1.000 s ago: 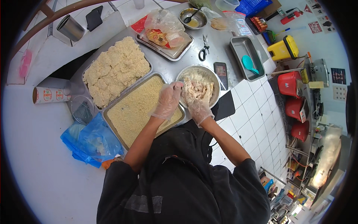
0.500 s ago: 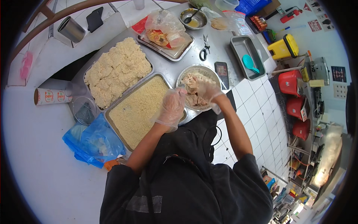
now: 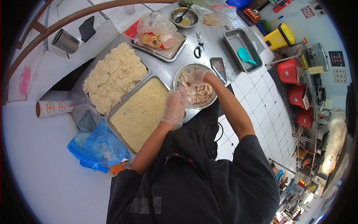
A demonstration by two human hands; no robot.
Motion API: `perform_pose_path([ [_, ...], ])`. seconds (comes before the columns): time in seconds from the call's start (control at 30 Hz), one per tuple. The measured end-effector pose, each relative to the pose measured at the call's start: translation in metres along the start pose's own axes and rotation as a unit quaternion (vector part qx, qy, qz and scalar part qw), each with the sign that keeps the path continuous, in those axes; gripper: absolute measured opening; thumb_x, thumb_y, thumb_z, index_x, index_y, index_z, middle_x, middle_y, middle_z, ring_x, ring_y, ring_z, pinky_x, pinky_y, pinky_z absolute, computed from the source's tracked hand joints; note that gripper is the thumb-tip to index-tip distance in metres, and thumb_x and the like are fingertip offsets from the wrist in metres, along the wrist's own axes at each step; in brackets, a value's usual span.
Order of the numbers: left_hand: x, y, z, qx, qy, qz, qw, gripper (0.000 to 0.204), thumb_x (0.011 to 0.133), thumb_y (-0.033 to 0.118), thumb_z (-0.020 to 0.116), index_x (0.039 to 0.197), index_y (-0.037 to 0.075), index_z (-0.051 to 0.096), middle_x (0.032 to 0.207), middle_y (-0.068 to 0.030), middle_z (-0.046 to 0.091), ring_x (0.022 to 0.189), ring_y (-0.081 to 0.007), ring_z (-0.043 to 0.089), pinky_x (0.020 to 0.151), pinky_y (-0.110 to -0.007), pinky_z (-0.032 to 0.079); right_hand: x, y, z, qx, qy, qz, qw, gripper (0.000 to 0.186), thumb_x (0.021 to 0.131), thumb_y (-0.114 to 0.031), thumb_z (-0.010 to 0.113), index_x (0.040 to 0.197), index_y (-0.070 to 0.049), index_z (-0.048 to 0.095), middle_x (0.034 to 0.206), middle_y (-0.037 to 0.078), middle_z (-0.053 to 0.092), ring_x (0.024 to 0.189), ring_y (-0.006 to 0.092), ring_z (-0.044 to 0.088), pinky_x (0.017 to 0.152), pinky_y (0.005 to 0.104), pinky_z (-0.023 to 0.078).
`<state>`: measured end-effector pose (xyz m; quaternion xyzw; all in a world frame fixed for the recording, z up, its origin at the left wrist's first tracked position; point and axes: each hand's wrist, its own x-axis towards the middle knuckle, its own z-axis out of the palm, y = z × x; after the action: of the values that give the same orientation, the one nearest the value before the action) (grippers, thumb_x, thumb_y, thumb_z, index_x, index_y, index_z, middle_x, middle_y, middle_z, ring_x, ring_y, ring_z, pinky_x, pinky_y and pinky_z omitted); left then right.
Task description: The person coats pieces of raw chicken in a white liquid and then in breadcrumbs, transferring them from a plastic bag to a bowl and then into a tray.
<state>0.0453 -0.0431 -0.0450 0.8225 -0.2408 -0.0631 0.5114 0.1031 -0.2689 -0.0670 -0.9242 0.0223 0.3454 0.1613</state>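
Note:
A round metal bowl holds pale, wet pieces of raw meat. My left hand, in a clear plastic glove, has its fingers curled at the bowl's left rim, beside the right edge of a tray of pale crumbs. Also gloved, my right hand reaches into the upper part of the bowl and touches the meat; its fingertips are blurred and partly hidden. Behind the crumb tray, a second tray is heaped with crumb-coated pieces.
Past the bowl lie a phone and scissors. A metal pan with a teal scoop stands right. Further back are a bagged tray and a small bowl. A blue bag and sieve sit left.
My right hand has moved up and left within the bowl, uncovering more of the meat. My left hand stays near the bowl's left rim. The whole view has shifted slightly.

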Motion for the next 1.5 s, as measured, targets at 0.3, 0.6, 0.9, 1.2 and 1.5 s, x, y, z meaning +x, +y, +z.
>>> perform_pose_path([
  [0.3,0.027,0.009,-0.029,-0.043,-0.056,-0.081,0.994,0.034,0.097,0.021,0.044,0.097,-0.003,0.068,0.085,-0.0212,0.068,0.084,-0.0315,0.067,0.08,-0.038,0.049,-0.095,-0.022,0.096,-0.18,0.331,-0.221,0.9,0.043,0.086,-0.012,0.056,0.126,0.002,0.054,0.1,0.024,0.068,0.095,0.0353,0.068,0.086,0.0437,0.052],
  [0.6,0.031,0.021,-0.027,0.022,-0.041,-0.027,0.999,0.038,0.099,0.025,0.04,0.094,-0.001,0.068,0.084,-0.0209,0.067,0.084,-0.0376,0.065,0.079,-0.043,0.049,-0.03,-0.015,0.101,0.038,0.089,-0.105,0.99,0.038,0.092,-0.018,0.053,0.127,-0.002,0.057,0.117,0.024,0.064,0.11,0.0358,0.062,0.096,0.0413,0.048],
  [0.9,0.021,0.003,-0.014,-0.01,-0.02,-0.026,0.999,0.033,0.1,0.021,0.045,0.085,0.0,0.065,0.082,-0.0222,0.065,0.08,-0.0414,0.062,0.073,-0.046,0.048,-0.083,-0.048,0.058,0.252,0.149,0.09,0.952,0.031,0.088,-0.014,0.058,0.117,-0.008,0.064,0.117,0.024,0.062,0.114,0.036,0.059,0.097,0.0451,0.045],
  [1.2,0.023,-0.003,-0.018,-0.007,-0.034,-0.08,0.996,0.033,0.1,0.019,0.044,0.087,-0.001,0.066,0.078,-0.0222,0.065,0.076,-0.0379,0.064,0.072,-0.044,0.048,-0.055,0.026,0.064,0.143,0.278,-0.015,0.95,0.03,0.09,-0.023,0.059,0.115,-0.01,0.068,0.118,0.019,0.064,0.114,0.0344,0.058,0.101,0.0403,0.044],
  [1.5,0.024,-0.012,-0.022,-0.064,-0.028,-0.09,0.994,0.035,0.1,0.022,0.042,0.094,-0.001,0.068,0.068,-0.0113,0.057,0.067,-0.0176,0.057,0.067,-0.035,0.045,-0.02,0.03,0.035,0.467,0.084,0.049,0.879,0.047,0.094,-0.045,0.06,0.127,-0.011,0.064,0.114,0.008,0.069,0.099,0.0191,0.064,0.087,0.0322,0.052],
])
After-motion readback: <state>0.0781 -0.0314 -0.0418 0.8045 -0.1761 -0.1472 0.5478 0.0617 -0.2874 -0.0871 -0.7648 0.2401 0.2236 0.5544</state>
